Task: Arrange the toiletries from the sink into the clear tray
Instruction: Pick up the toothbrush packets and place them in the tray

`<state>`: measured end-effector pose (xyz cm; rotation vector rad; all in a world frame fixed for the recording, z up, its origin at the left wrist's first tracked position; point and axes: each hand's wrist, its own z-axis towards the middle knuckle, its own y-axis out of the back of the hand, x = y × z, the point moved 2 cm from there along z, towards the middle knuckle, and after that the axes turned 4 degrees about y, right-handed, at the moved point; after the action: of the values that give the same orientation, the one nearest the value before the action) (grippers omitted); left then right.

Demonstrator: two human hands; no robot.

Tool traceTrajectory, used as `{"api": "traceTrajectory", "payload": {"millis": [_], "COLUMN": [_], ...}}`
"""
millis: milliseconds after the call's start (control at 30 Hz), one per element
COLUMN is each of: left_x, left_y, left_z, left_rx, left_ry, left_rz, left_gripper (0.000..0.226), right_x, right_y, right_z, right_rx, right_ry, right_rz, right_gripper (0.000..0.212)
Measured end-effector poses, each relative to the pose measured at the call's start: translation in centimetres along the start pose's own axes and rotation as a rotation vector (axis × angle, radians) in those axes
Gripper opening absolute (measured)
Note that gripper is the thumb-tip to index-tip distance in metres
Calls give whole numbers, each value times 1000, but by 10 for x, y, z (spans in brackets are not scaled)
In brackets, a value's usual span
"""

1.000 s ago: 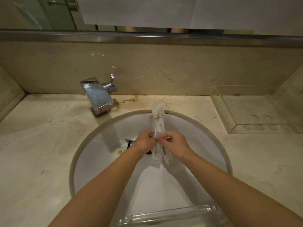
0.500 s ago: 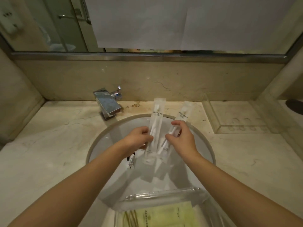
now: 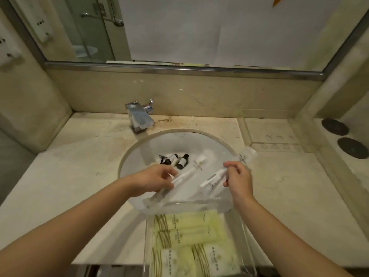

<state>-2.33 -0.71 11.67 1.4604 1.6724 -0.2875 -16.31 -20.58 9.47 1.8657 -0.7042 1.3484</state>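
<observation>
Over the white sink [image 3: 143, 156], my left hand [image 3: 153, 179] grips one long clear-wrapped white toothbrush packet [image 3: 186, 173], tilted up to the right. My right hand [image 3: 238, 179] grips a second wrapped toothbrush packet [image 3: 214, 179], whose far end reaches past the basin's right rim. Two small dark bottles [image 3: 176, 159] lie in the basin behind my left hand, with a dark razor-like item [image 3: 162, 157] beside them. The clear tray [image 3: 245, 232] sits at the front edge below my hands, holding several pale green and white packets [image 3: 185, 232].
A chrome faucet [image 3: 139, 117] stands behind the basin at the left. A second clear tray [image 3: 269, 130] sits on the marble counter at the back right, with two dark round discs [image 3: 343, 136] further right. A mirror spans the wall above.
My hands moved apart and down, each with its packet now tilted low over the basin. The view pulled back, showing the bottles in the sink and more of the front tray.
</observation>
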Motion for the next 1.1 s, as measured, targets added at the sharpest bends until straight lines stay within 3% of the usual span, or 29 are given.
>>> {"api": "traceTrajectory", "payload": {"millis": [100,233,467,700,900,1100], "left_x": [8,9,15,16,22,29], "left_y": [-17,-37,-63,-88,-98,-89], "left_z": [-6,-10,-13,-8,-13,-11], "left_rx": [15,-39,-114,-190,-304,-366], "left_ry": [1,-59,-139,-197,-390,-324], "left_rz": [168,441,632,745,1124,1035], "left_gripper": [24,24,25,24,18,16], "right_x": [-10,-17,-25,-35,-42,-41], "right_y": [12,23,37,37,26,10], "right_z": [-13,-34,-59,-74,-85,-98], "right_rx": [-21,-20,-72,-13,10,35], "right_ry": [14,18,10,-18,-29,-68], "right_rz": [-17,-88,-111,-175,-212,-175], "right_gripper": [12,12,14,11,15,25]}}
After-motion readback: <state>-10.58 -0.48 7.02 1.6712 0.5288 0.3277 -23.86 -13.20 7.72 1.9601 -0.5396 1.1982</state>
